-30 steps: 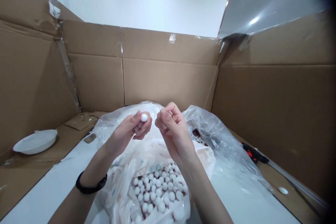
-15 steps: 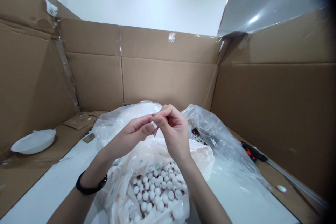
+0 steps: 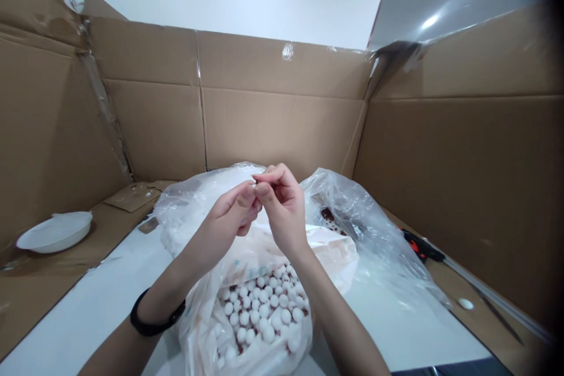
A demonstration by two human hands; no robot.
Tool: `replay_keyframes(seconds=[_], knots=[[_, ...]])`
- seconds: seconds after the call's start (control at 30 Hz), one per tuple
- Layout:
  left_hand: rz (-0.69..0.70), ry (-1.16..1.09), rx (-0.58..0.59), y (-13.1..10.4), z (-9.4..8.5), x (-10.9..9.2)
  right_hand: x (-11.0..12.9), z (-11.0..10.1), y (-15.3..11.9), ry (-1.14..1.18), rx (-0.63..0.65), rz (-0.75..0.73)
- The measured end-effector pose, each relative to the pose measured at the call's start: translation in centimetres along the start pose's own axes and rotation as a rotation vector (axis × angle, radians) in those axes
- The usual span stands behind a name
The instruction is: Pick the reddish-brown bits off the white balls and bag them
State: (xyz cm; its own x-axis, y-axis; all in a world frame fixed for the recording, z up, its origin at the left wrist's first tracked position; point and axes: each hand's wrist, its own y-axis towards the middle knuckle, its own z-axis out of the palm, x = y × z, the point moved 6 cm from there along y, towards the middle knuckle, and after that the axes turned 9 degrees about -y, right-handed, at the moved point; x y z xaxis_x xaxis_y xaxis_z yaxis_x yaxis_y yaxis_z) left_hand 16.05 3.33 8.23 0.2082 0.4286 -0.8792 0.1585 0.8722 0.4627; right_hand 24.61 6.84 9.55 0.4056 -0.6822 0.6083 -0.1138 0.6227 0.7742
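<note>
While the bag (image 3: 197, 329) of balls (image 3: 264, 310) sits below them, our L hand (image 3: 231, 210) & R hand (image 3: 285, 207), apart 1s ago, now meet, prob. working one spot; L's ball is hidden, can't tell if it's gripped; R seems to pinch a dark bit (image 3: 256, 181).
</note>
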Motion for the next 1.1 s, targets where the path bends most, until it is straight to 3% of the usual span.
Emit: replay_keyframes(seconds=[0.4, 0.73, 0.97, 1.1], knots=[[0.017, 0.040, -0.081, 0.3, -0.2, 0.3, -0.6, 0.3, -0.1, -0.042, -0.015, 0.023], [0.076, 0.127, -0.014, 0.6, -0.6, 0.1, -0.7, 0.5, -0.4, 0.045, 0.004, 0.107], [0.088, 0.120, 0.004, 0.3, -0.4, -0.3, 0.1, 0.5, -0.5, -0.005, -0.013, -0.008], [0.073, 0.136, 0.014, 0.1, -0.6, -0.6, 0.2, 0.7, -0.3, -0.010, 0.089, -0.019]])
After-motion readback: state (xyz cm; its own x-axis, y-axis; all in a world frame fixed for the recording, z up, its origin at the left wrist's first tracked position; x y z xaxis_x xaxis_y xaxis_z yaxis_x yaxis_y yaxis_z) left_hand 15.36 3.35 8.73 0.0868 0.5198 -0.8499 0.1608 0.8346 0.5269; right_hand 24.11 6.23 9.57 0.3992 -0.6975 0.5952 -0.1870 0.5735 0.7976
